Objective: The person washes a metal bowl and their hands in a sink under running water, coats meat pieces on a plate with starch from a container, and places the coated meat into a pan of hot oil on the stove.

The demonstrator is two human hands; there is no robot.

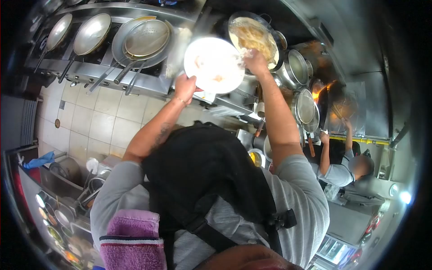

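Note:
My left hand [185, 87] grips the lower left rim of a white plate [213, 65], with the fingers wrapped round the edge. The plate is overexposed; a few small pinkish pieces show on it. My right hand [255, 62] is closed at the plate's right side, over the near edge of a large pan [254, 38] of bubbling oil with pale golden food in it. Something whitish and blurred shows at its fingertips, and I cannot make out what it is.
Pans [92, 33] and a strainer [147, 39] rest on the stove at the left. Pots [294, 67] and another strainer [306, 105] stand at the right, near flames [321, 92]. A co-worker [337, 173] works at the far right. Bowls of food fill the lower left.

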